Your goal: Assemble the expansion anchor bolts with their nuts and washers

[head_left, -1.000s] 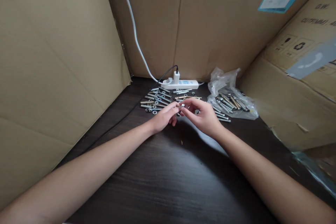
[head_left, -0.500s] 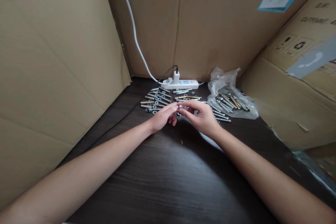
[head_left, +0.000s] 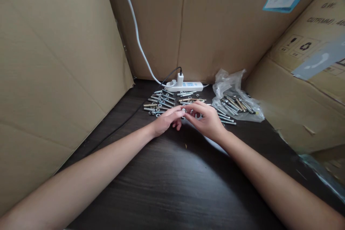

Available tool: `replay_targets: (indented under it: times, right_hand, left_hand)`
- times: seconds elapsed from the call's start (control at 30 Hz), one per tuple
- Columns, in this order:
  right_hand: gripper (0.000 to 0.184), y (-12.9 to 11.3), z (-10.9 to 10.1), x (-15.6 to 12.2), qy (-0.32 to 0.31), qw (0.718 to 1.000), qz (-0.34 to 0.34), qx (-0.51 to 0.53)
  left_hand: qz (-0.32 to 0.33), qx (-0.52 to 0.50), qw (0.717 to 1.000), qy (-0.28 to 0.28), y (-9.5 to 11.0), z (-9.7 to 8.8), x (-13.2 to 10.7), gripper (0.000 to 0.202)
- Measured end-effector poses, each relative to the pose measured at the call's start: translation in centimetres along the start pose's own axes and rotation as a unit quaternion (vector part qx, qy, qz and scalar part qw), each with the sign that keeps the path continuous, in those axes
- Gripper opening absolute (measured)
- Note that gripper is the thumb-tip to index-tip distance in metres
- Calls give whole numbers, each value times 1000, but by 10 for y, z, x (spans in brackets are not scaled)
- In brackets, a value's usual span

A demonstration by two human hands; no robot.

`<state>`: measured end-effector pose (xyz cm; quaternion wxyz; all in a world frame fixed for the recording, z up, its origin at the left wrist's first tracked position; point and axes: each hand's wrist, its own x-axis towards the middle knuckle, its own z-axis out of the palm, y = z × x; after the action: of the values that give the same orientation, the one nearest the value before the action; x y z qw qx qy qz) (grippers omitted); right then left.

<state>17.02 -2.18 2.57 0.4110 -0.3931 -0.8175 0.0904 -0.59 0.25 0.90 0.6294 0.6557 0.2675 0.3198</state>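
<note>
My left hand (head_left: 166, 119) and my right hand (head_left: 206, 119) meet fingertip to fingertip over the dark wooden table (head_left: 172, 179). Both pinch a small silver metal part (head_left: 183, 110), perhaps a nut or washer on a bolt; the fingers hide most of it. Just behind the hands lies a spread of loose bolts and washers (head_left: 161, 101). A clear plastic bag (head_left: 234, 97) holding more bolts lies to the right of my right hand.
A white power strip (head_left: 185, 86) with a plugged charger sits at the back, its white cable (head_left: 134, 28) running up the cardboard. A black cable (head_left: 121, 125) crosses the table leftward. Cardboard boxes (head_left: 54, 72) wall in the left, back and right sides.
Both hands stayed together at the same spot; the right hand's fingers curled in slightly around the small part. The view shifted a little.
</note>
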Motion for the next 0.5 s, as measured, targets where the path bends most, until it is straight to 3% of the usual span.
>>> replay_targets:
  times: [0.27, 0.5]
  right_hand:
    - [16, -5, 1, -2, -7, 1000, -5, -27]
    - [24, 1, -3, -1, -6, 1000, 2, -17]
  left_hand:
    - [7, -18, 999, -27, -2, -3, 1, 38]
    - [-9, -67, 998, 9, -2, -3, 1, 34]
